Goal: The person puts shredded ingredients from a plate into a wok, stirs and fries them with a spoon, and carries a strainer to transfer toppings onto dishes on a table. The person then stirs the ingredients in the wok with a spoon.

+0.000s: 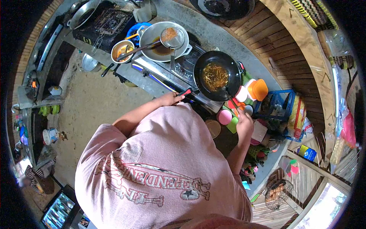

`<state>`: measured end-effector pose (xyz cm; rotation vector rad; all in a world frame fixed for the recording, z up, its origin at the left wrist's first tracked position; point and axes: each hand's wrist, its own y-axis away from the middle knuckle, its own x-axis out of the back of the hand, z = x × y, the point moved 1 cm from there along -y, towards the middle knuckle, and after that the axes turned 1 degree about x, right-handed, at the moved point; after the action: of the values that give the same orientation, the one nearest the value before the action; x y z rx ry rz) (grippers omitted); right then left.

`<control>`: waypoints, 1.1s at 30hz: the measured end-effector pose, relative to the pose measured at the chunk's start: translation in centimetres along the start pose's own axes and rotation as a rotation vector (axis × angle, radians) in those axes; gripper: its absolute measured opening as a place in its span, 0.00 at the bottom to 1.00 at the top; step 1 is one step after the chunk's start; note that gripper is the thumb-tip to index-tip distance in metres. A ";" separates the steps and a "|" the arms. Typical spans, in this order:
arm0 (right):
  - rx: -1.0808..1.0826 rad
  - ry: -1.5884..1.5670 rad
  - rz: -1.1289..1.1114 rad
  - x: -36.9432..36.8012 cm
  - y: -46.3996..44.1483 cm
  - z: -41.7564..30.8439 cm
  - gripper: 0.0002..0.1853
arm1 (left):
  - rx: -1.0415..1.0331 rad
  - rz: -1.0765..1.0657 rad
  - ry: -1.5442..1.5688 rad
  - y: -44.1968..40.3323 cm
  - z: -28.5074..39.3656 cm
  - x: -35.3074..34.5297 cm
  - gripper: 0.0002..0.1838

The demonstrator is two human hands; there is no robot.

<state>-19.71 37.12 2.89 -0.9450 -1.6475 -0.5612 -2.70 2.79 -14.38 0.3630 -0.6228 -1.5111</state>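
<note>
My left hand [171, 98] is closed around the red-and-black handle of a black wok [200, 76], which sits on the stove at the right. Thin yellow-brown strips [215, 77] lie in the wok in what looks like oil. With my right hand [244, 121] I grip the long handle of a spatula [232, 102]; its far end dips into the wok at the near right side, and its tip is hard to make out. Left of the wok stands a large pale pot [146, 35] with brown liquid. A strainer [172, 37] holding fried orange-brown bits rests over it.
A bowl of food [117, 48] with a utensil stands left of the pot. Beside the wok are colourful plastic containers [258, 89] and a blue crate [271, 105]. Another dark pan [223, 8] is at the back. A wire basket of eggs [277, 192] is at lower right.
</note>
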 end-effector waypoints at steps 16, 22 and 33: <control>-0.075 -0.274 -0.034 -1.7 0.8 -0.8 0.20 | 0.045 -0.002 0.031 -1.0 -2.1 -0.8 0.33; 0.003 -0.232 -0.041 0.7 2.1 -0.1 0.20 | 0.019 -0.009 0.186 -0.6 -1.5 -1.1 0.26; -0.210 -0.236 0.087 -1.0 0.9 0.5 0.15 | 0.000 -0.028 0.069 -0.3 -1.3 -0.5 0.26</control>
<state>-19.21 37.72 1.69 -1.2712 -1.7701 -0.5886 -2.19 3.05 -15.66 0.4235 -0.5656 -1.5185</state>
